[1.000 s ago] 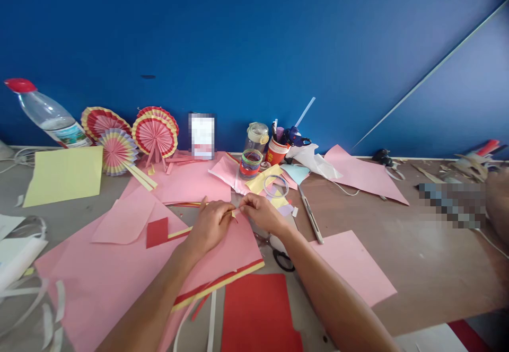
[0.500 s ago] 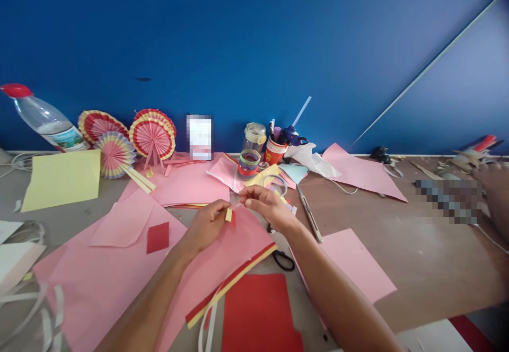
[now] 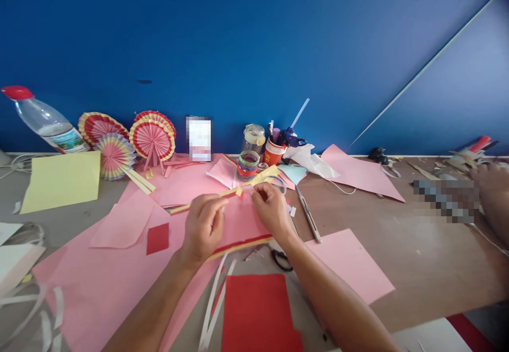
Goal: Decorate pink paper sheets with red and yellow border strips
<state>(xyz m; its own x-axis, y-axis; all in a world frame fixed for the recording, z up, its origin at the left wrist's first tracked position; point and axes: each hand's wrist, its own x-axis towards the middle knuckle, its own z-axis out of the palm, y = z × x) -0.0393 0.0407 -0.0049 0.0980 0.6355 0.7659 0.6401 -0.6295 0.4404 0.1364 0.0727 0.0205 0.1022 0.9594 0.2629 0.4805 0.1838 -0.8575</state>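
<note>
A layered pink paper sheet [image 3: 242,219] with red and yellow borders lies between my two hands. My left hand [image 3: 202,227] is closed at its left end, thumb bent toward curled fingers, the paper passing beneath or between them. My right hand [image 3: 272,209] is pinched near the sheet's upper right corner. Beside those fingertips shows a faint translucent bit, too small to name. A yellow and red fold [image 3: 239,193] sticks up at the sheet's top edge. Under my left forearm spreads a larger pink sheet [image 3: 99,283], carrying a small red paper piece [image 3: 158,238].
Paper fans [image 3: 152,139] and a bottle [image 3: 47,121] stand at the back left. A cup of pens [image 3: 273,153] and a jar [image 3: 248,164] sit behind my hands. Right of me lie a utility knife [image 3: 308,214] and scissors [image 3: 281,260]. Another person's hand [image 3: 491,182] is far right.
My hands have drawn apart, the left one moving down and left. The layered sheet now lies straighter across, its yellow upper border showing. My right hand has shifted slightly to the right.
</note>
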